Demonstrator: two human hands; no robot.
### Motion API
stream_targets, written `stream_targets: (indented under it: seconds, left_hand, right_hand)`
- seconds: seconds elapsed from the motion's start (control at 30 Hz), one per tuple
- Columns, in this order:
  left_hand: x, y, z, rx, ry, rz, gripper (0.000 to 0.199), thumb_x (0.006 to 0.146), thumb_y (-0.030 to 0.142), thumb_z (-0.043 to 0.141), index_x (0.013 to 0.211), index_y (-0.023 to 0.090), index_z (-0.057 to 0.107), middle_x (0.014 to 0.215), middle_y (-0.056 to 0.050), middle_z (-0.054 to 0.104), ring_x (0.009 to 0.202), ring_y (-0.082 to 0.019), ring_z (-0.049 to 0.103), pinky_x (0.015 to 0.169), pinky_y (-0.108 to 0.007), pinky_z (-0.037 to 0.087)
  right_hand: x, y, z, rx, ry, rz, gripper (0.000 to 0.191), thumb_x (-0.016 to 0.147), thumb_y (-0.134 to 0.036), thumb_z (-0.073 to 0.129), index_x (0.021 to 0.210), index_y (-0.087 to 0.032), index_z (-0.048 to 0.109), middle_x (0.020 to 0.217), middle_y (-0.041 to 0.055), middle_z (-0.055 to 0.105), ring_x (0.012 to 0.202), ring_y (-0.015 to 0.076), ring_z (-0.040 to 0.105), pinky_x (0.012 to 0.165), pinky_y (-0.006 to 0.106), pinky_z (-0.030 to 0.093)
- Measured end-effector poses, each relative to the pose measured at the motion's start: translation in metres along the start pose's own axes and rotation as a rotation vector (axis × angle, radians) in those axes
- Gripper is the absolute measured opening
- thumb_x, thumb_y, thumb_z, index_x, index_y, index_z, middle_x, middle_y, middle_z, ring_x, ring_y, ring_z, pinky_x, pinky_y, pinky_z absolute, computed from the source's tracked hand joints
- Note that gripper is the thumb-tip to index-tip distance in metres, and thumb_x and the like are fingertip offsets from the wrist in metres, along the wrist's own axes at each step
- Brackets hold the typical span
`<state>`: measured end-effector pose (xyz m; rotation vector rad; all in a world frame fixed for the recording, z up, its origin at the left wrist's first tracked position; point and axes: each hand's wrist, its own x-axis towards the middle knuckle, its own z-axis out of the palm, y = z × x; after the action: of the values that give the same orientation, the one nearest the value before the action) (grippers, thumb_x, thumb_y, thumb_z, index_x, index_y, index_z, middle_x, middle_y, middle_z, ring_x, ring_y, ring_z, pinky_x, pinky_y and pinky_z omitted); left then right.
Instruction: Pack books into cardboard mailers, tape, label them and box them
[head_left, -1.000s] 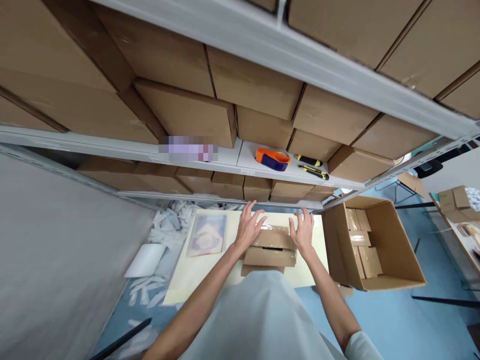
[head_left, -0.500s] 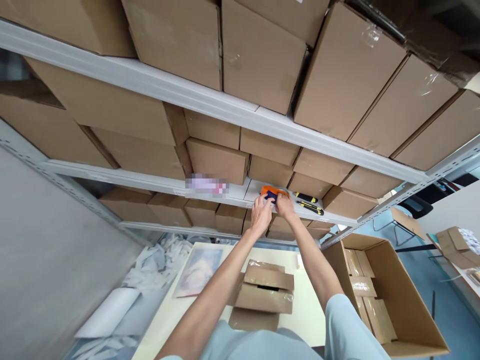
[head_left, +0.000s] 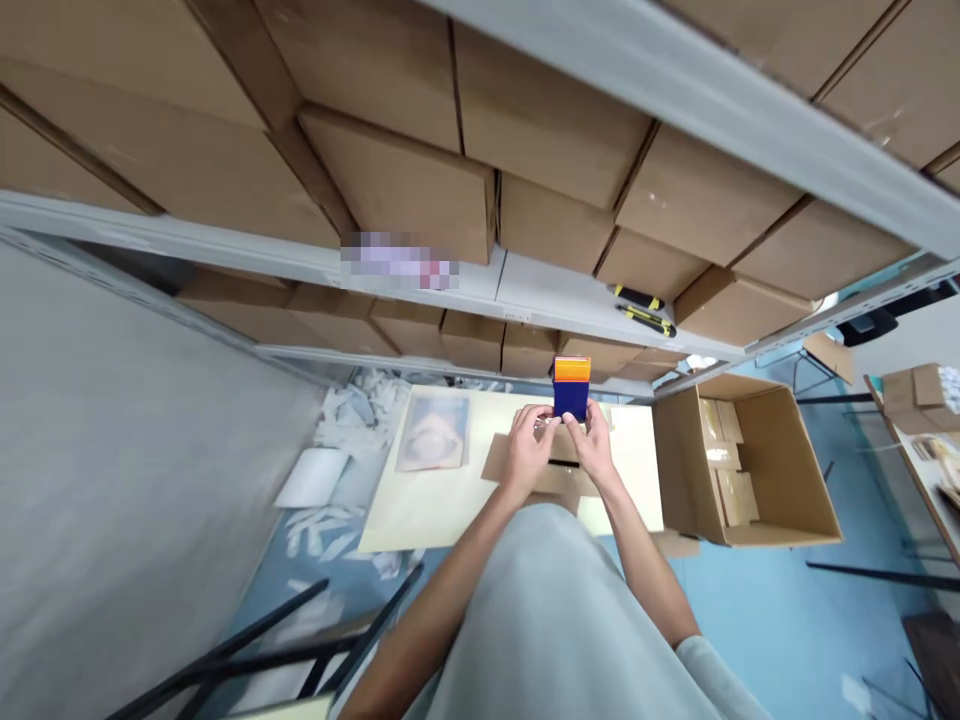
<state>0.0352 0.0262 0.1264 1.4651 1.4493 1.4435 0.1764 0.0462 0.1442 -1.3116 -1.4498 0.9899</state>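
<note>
An orange and dark blue tape dispenser stands upright between my hands, above the yellow-topped table. My left hand is closed at its lower left edge, with the thumb against the bottom. At the lower right, my right hand grips it with the thumb in front and the fingers behind. Below and partly behind my hands is a cardboard box on the table, with its flaps spread and a dark slot along its middle. My wrists and shirt cover part of this box.
Two yellow and black utility knives lie on the shelf, among rows of cardboard boxes. A large open carton with small boxes inside is to the right. A picture sheet lies on the table's left; white scraps litter the floor.
Both hands have brought the tape dispenser off the shelf and down over the table, turning it upright. The view has tilted downward, and the shelf sits higher in the picture.
</note>
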Motion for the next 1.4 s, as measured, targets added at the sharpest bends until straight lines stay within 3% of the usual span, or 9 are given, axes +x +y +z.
stream_targets:
  seconds: [0.13, 0.33, 0.43, 0.57, 0.77, 1.03, 1.2, 1.4]
  left_hand:
    - [-0.046, -0.001, -0.008, -0.004, -0.088, -0.071, 0.014, 0.105, 0.034, 0.061, 0.107, 0.023, 0.069, 0.106, -0.008, 0.074, 0.099, -0.023, 0.07, 0.089, -0.038, 0.059]
    - [-0.073, 0.01, -0.033, -0.004, -0.257, -0.031, 0.017, 0.104, 0.037, 0.061, 0.106, 0.023, 0.071, 0.105, -0.007, 0.077, 0.104, -0.025, 0.069, 0.094, -0.041, 0.058]
    - [-0.064, 0.031, -0.052, 0.025, -0.242, -0.014, 0.021, 0.101, 0.041, 0.067, 0.112, 0.024, 0.072, 0.109, -0.008, 0.077, 0.107, -0.026, 0.069, 0.096, -0.042, 0.057]
    - [-0.034, 0.067, -0.083, 0.05, -0.154, -0.004, 0.037, 0.1, 0.046, 0.065, 0.128, 0.023, 0.069, 0.123, -0.011, 0.074, 0.113, -0.026, 0.067, 0.094, -0.042, 0.058]
    - [0.003, 0.11, -0.105, 0.092, -0.357, 0.162, 0.031, 0.099, 0.045, 0.067, 0.123, 0.026, 0.074, 0.117, -0.007, 0.076, 0.114, -0.027, 0.065, 0.101, -0.045, 0.056]
    - [0.012, 0.121, -0.11, 0.078, -0.627, 0.267, 0.031, 0.102, 0.042, 0.066, 0.129, 0.028, 0.073, 0.124, -0.007, 0.075, 0.116, -0.026, 0.066, 0.103, -0.042, 0.056]
    - [0.008, 0.128, -0.115, 0.031, -0.702, 0.322, 0.018, 0.105, 0.038, 0.063, 0.107, 0.027, 0.076, 0.105, -0.005, 0.076, 0.106, -0.023, 0.068, 0.098, -0.038, 0.056]
    - [-0.005, 0.131, -0.12, 0.004, -0.689, 0.276, 0.022, 0.103, 0.048, 0.065, 0.096, 0.03, 0.076, 0.097, -0.006, 0.074, 0.1, -0.026, 0.067, 0.094, -0.045, 0.058]
  right_hand:
    - [-0.049, -0.006, -0.002, 0.05, -0.022, 0.152, 0.048, 0.094, -0.061, 0.072, 0.118, -0.021, 0.065, 0.116, 0.0101, 0.076, 0.11, 0.026, 0.071, 0.102, 0.039, 0.057]
    - [-0.07, -0.029, -0.017, 0.118, -0.194, 0.301, 0.059, 0.087, -0.073, 0.076, 0.113, -0.02, 0.076, 0.115, 0.0097, 0.083, 0.111, 0.0301, 0.076, 0.103, 0.043, 0.061]
    - [-0.076, -0.04, -0.021, 0.087, -0.202, 0.3, 0.064, 0.087, -0.078, 0.073, 0.115, -0.02, 0.078, 0.116, 0.0098, 0.083, 0.112, 0.0319, 0.077, 0.102, 0.044, 0.062]
    - [-0.09, -0.051, -0.033, 0.01, -0.221, 0.255, 0.057, 0.092, -0.072, 0.073, 0.117, -0.021, 0.078, 0.115, 0.0094, 0.083, 0.11, 0.0321, 0.078, 0.102, 0.044, 0.062]
    - [-0.115, -0.061, -0.054, -0.207, -0.271, 0.074, 0.041, 0.099, -0.057, 0.073, 0.121, -0.022, 0.075, 0.112, 0.0093, 0.082, 0.1, 0.0291, 0.077, 0.092, 0.04, 0.063]
    - [-0.133, -0.076, -0.075, -0.45, -0.292, -0.309, 0.009, 0.107, -0.029, 0.06, 0.109, -0.024, 0.068, 0.094, 0.0078, 0.076, 0.087, 0.025, 0.072, 0.08, 0.037, 0.06]
    - [-0.139, -0.081, -0.084, -0.583, -0.314, -0.339, 0.009, 0.108, -0.028, 0.058, 0.109, -0.024, 0.066, 0.093, 0.0085, 0.076, 0.088, 0.0263, 0.072, 0.08, 0.038, 0.06]
    - [-0.145, -0.087, -0.089, -0.647, -0.35, -0.308, 0.015, 0.109, -0.035, 0.057, 0.108, -0.025, 0.069, 0.098, 0.0098, 0.078, 0.096, 0.0283, 0.073, 0.087, 0.041, 0.059]
